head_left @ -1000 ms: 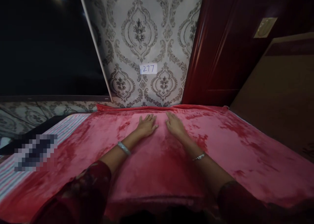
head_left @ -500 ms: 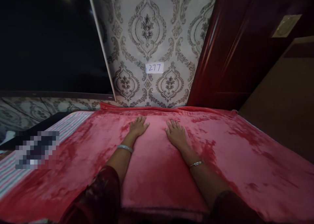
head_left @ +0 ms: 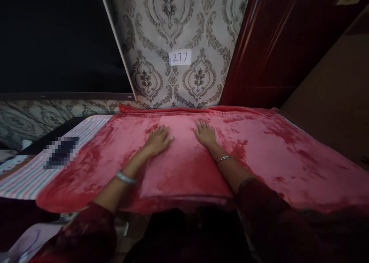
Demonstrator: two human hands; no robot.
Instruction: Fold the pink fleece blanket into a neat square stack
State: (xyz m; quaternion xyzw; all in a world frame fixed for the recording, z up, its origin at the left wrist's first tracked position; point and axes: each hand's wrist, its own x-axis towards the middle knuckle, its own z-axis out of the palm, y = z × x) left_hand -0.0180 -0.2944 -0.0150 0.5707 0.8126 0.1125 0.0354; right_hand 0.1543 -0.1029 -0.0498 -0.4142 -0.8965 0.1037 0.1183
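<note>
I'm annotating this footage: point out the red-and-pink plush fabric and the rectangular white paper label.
Red-and-pink plush fabric (head_left: 186, 155): head view, middle of its upper surface.
Rectangular white paper label (head_left: 180, 57): head view, middle of its face.

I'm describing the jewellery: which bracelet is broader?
The pale bluish-grey bracelet on the left forearm; the silvery bracelet on the right forearm is visibly thinner.

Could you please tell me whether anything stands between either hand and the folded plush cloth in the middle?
Nothing visible does: the left hand and right hand appear to rest directly along opposite sides of the folded plush cloth.
</note>
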